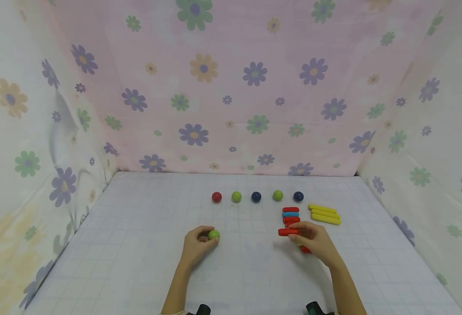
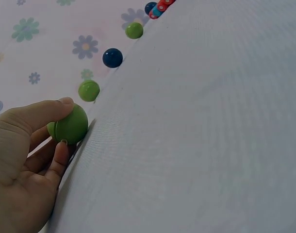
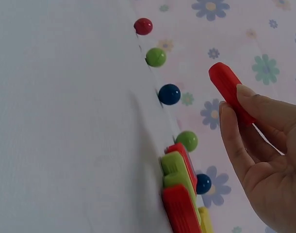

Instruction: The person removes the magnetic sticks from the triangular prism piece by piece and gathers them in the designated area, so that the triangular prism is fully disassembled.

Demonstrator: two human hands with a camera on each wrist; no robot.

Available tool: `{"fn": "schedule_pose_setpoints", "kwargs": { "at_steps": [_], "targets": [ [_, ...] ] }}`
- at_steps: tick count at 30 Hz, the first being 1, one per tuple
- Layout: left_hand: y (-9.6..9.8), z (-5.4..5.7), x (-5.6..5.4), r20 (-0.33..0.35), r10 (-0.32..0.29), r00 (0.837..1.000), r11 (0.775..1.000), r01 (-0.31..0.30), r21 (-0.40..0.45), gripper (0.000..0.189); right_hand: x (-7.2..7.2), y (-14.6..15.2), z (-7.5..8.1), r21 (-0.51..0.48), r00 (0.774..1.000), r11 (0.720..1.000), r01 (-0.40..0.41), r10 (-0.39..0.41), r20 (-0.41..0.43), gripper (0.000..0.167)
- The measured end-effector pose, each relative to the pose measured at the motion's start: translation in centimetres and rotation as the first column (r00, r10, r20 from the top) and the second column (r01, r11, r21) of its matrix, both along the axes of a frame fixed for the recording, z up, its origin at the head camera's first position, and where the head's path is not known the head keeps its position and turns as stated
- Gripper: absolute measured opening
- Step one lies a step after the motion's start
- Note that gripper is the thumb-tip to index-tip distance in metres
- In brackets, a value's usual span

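Note:
My left hand [image 1: 194, 246] holds a light green ball [image 1: 213, 235] between thumb and fingers, low over the left-middle of the table. That ball looks large in the left wrist view, gripped at its sides. My right hand [image 1: 318, 239] pinches a short red stick [image 3: 229, 90] by one end, raised above the table with a shadow below. Under and beyond this hand lies a column of short sticks: a red stick [image 1: 290, 210], a blue stick [image 1: 290, 215] and others. The right hand partly hides the near ones, but the right wrist view shows a green stick [image 3: 173, 167] among them.
Along the back runs a row of balls: a red ball [image 1: 217, 197], then green and dark blue ones such as the middle blue ball [image 1: 256, 197]. Three yellow sticks [image 1: 325, 214] lie at the right. Flowered cloth [image 1: 231, 87] walls in the white table [image 1: 144, 210].

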State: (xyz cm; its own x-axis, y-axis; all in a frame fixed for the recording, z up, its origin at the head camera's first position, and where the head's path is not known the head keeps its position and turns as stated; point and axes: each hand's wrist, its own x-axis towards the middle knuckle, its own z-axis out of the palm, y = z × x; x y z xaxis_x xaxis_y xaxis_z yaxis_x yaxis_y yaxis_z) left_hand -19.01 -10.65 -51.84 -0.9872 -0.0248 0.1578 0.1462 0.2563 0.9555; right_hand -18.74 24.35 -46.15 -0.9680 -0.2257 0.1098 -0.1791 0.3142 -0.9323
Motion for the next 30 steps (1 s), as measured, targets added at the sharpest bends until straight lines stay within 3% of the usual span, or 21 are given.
{"fn": "schedule_pose_setpoints", "kwargs": {
  "at_steps": [5, 10, 14, 15, 20, 22, 30],
  "targets": [
    [0.1, 0.1, 0.0, 0.003, 0.001, 1.000, 1.000, -0.001, 0.003, 0.030, 0.6, 2.2, 0.0, 0.040, 0.996, 0.996, 0.080, -0.081, 0.025, 0.033],
    [0.1, 0.1, 0.0, 0.007, 0.005, 1.000, 1.000, -0.005, 0.007, 0.031, 1.1, 4.4, -0.1, 0.152, 0.984, 0.975, 0.164, -0.172, 0.044, 0.041],
    [0.1, 0.0, -0.1, 0.005, 0.005, 1.000, 1.000, -0.005, 0.005, 0.031, 1.5, 5.9, -0.4, 0.179, 0.972, 0.962, 0.206, -0.222, 0.073, 0.045],
    [0.2, 0.5, 0.1, 0.009, 0.002, 1.000, 1.000, -0.002, 0.005, 0.031, 1.6, 6.3, -0.5, 0.176, 0.970, 0.962, 0.210, -0.228, 0.088, 0.046],
    [0.2, 0.5, 0.1, 0.002, 0.001, 1.000, 1.000, -0.001, 0.019, 0.032, 1.9, 7.4, -1.1, 0.174, 0.958, 0.962, 0.213, -0.240, 0.156, 0.048],
    [0.2, 0.0, -0.1, -0.001, 0.006, 1.000, 1.000, -0.006, 0.019, 0.032, 2.1, 7.6, -1.3, 0.174, 0.954, 0.961, 0.214, -0.244, 0.176, 0.048],
    [0.2, 0.4, -0.3, -0.005, 0.035, 0.999, 0.999, -0.035, -0.009, 0.032, 2.2, 8.5, -1.8, 0.200, 0.941, 0.969, 0.146, -0.199, 0.275, 0.046]
  ]
}}
